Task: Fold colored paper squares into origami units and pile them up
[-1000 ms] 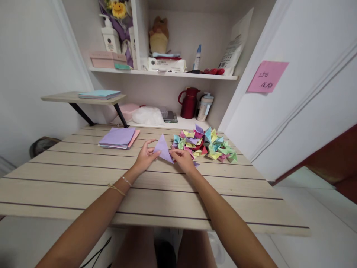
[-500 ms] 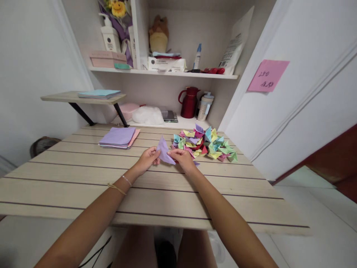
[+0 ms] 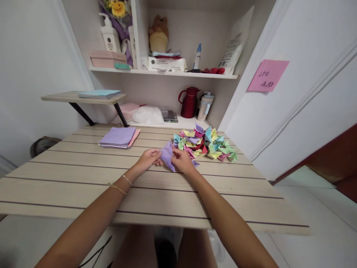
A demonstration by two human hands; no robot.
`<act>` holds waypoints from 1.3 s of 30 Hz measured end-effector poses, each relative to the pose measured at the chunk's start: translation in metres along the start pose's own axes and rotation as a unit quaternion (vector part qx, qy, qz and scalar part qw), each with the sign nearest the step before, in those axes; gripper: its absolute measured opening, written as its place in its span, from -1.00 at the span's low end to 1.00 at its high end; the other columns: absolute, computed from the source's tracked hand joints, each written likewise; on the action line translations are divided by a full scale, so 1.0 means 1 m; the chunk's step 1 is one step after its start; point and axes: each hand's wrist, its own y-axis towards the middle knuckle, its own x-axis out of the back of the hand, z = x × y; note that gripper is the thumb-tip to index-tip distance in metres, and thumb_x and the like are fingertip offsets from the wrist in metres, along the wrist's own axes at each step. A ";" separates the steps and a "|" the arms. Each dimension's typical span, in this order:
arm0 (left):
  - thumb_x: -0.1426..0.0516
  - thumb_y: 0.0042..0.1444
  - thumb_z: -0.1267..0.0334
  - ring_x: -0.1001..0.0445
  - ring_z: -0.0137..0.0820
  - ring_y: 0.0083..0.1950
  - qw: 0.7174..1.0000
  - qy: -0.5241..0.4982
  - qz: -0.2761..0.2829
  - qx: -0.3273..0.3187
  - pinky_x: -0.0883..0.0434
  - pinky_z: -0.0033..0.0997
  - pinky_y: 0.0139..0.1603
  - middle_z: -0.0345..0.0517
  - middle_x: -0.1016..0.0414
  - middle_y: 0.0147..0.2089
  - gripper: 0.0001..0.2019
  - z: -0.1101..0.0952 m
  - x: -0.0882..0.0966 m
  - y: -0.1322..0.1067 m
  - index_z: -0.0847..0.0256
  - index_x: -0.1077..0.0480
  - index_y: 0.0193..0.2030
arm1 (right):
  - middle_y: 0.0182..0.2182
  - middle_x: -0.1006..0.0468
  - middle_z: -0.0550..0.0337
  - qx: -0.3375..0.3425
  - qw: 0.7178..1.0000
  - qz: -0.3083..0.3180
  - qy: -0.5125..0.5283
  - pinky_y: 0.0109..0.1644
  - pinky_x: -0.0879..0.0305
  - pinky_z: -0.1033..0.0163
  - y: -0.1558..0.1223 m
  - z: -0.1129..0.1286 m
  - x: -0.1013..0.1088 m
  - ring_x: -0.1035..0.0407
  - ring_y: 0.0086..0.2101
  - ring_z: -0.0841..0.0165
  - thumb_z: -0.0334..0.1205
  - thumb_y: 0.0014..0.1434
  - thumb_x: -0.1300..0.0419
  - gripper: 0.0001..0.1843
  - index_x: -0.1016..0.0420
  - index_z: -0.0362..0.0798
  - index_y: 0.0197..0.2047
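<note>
Between my two hands is a folded piece of purple paper (image 3: 167,156), held just above the table. My left hand (image 3: 151,160) pinches its left edge between thumb and fingers. On the other side, my right hand (image 3: 182,160) grips the paper's right part, with some fingertips hidden behind or inside the fold. Just beyond my right hand lies a heap of folded paper boats (image 3: 214,145) in yellow, green, blue, pink, red and purple. One more purple folded piece (image 3: 195,163) shows partly beside my right hand. A stack of purple paper sheets (image 3: 117,137) rests to the left.
The slatted wooden table (image 3: 173,201) extends to both sides. A small raised shelf (image 3: 60,97) at the back left bears a stack of blue paper (image 3: 99,93). Behind the boats stand a red jug (image 3: 190,103) and a pale tumbler (image 3: 205,107). A pink note (image 3: 268,75) is on the right wall.
The purple paper has turned and dropped slightly, and its pointed top has opened into a wider shape. My right hand has shifted a little along its edge.
</note>
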 end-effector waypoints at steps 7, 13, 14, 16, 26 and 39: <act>-0.22 -0.06 0.09 -0.48 -0.45 -0.45 0.994 -0.085 -0.007 0.072 -0.43 -0.47 -0.41 -0.10 -0.49 -0.43 -0.69 -0.004 -0.001 -0.003 0.31 -0.40 -0.30 | -0.55 -0.51 0.25 0.049 0.993 -0.047 -0.101 -0.41 -0.21 0.30 -0.002 0.001 0.001 -0.25 -0.57 0.42 -0.30 -0.04 -0.08 -0.67 -0.58 -0.01 -0.22; -0.31 -0.20 0.24 -0.47 -0.46 -0.48 0.996 -0.064 -0.059 0.028 -0.36 -0.55 -0.48 -0.14 -0.50 -0.46 -0.60 -0.004 0.003 -0.001 0.29 -0.35 -0.20 | -0.61 -0.47 0.26 -0.020 0.999 0.031 0.008 -0.50 -0.19 0.36 -0.001 0.000 0.003 -0.22 -0.63 0.48 -0.34 -0.07 -0.08 -0.64 -0.56 -0.09 -0.20; -0.31 -0.22 0.24 -0.46 -0.47 -0.50 0.995 -0.063 -0.072 0.018 -0.34 -0.56 -0.51 -0.16 -0.49 -0.48 -0.60 -0.003 0.004 0.000 0.28 -0.33 -0.20 | -0.61 -0.46 0.25 -0.034 0.998 0.045 0.023 -0.50 -0.20 0.36 -0.001 0.000 0.003 -0.23 -0.62 0.49 -0.32 -0.07 -0.10 -0.65 -0.56 -0.11 -0.19; -0.31 -0.22 0.23 -0.45 -0.46 -0.51 0.994 -0.066 -0.088 0.003 -0.32 -0.57 -0.52 -0.18 -0.49 -0.49 -0.61 -0.002 0.006 0.002 0.26 -0.31 -0.24 | -0.61 -0.46 0.24 -0.052 0.996 0.062 0.041 -0.48 -0.23 0.36 -0.002 0.002 0.002 -0.25 -0.61 0.48 -0.27 -0.06 -0.17 -0.66 -0.55 -0.13 -0.17; -0.32 -0.22 0.27 -0.49 -0.37 -0.22 0.997 -0.075 -0.017 0.009 -0.39 -0.36 -0.14 0.01 -0.52 -0.18 -0.62 -0.010 0.003 -0.003 0.32 -0.43 -0.20 | -0.37 -0.55 0.05 -0.071 0.996 -0.004 0.056 -0.44 -0.33 0.29 0.001 0.002 0.006 -0.38 -0.45 0.36 0.03 -0.13 -0.29 -0.49 -0.54 -0.12 -0.15; -0.29 -0.19 0.16 -0.48 -0.41 -0.32 0.997 -0.054 -0.056 0.002 -0.40 -0.40 -0.21 -0.05 -0.53 -0.31 -0.68 -0.002 0.006 0.001 0.34 -0.47 -0.31 | -0.49 -0.53 0.12 -0.062 0.997 0.004 0.050 -0.44 -0.29 0.31 0.002 -0.001 0.008 -0.35 -0.49 0.38 0.02 -0.15 -0.31 -0.46 -0.52 -0.14 -0.12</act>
